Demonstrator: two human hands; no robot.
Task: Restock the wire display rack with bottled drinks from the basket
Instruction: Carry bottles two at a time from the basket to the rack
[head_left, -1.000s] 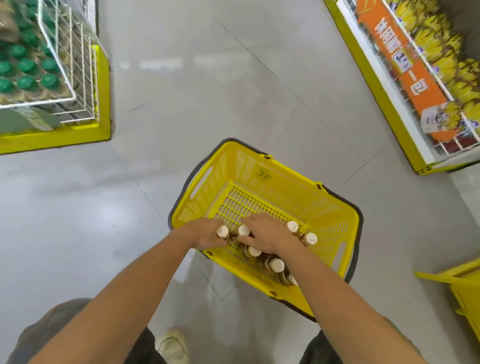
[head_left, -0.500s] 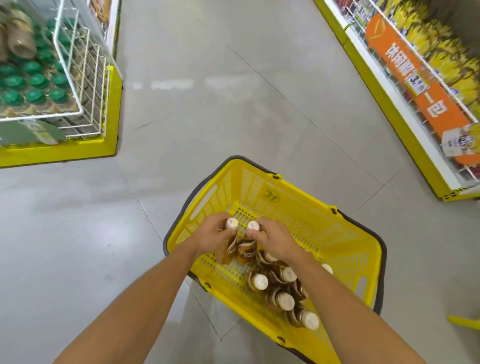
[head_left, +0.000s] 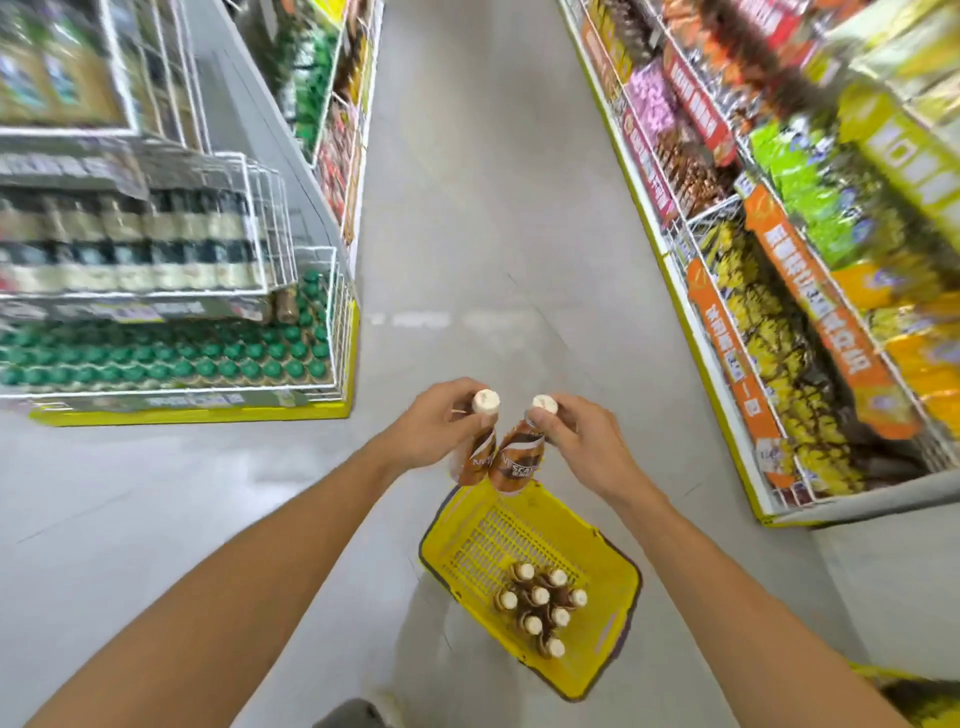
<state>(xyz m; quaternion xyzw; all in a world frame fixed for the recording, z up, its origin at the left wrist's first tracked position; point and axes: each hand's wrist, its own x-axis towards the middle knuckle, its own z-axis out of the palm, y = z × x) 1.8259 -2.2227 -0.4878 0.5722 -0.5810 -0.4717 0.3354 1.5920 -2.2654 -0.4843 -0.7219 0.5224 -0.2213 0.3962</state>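
Raised clear of the basket (head_left: 597, 654) since I last looked, left grip (head_left: 431, 434) clamps left bottle (head_left: 475, 460), right grip (head_left: 584, 441) clamps right bottle (head_left: 517, 462).

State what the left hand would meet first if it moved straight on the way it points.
Likely the bottle held by the right hand, close beside the left hand; depth unclear.

One view on record: head-worn, wide-angle, facing forward and steeply down along a shop aisle floor (head_left: 467, 208). Both forearms enter from the bottom edge. The left hand (head_left: 431, 431) holds the left bottle (head_left: 475, 460) and the right hand (head_left: 587, 441) holds the right bottle (head_left: 519, 462) at frame centre, near the lens. The yellow basket (head_left: 613, 577) is lower, right of centre. The wire display rack (head_left: 265, 223) fills the left edge, blurred. Snack shelving (head_left: 779, 291) fills the right.
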